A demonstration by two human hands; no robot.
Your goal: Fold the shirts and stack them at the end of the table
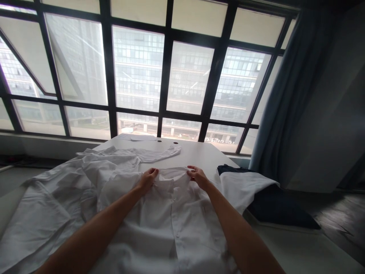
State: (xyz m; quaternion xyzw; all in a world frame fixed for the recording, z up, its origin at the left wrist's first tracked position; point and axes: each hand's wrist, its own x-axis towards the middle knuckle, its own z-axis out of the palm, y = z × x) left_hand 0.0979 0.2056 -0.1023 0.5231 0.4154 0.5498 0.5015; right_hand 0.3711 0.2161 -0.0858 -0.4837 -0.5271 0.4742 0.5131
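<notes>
Between white garments [108, 163] and navy cloth [276, 207], collar [173, 172] in left fingers [154, 172] and right fingers [194, 174].

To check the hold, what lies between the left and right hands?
In the head view, a white fabric shirt collar spans left hand to right hand.

Past the white shirt [162, 228], I see bare table [196, 150] running toward the window [188, 76], giving the right hand [199, 177] room to pass forward. A rumpled heap of white garments [94, 179] blocks the way beside the left hand [148, 179], a sleeve [159, 155] jutting across ahead, while a white-and-navy stack of clothes [242, 186] obstructs the right.
</notes>
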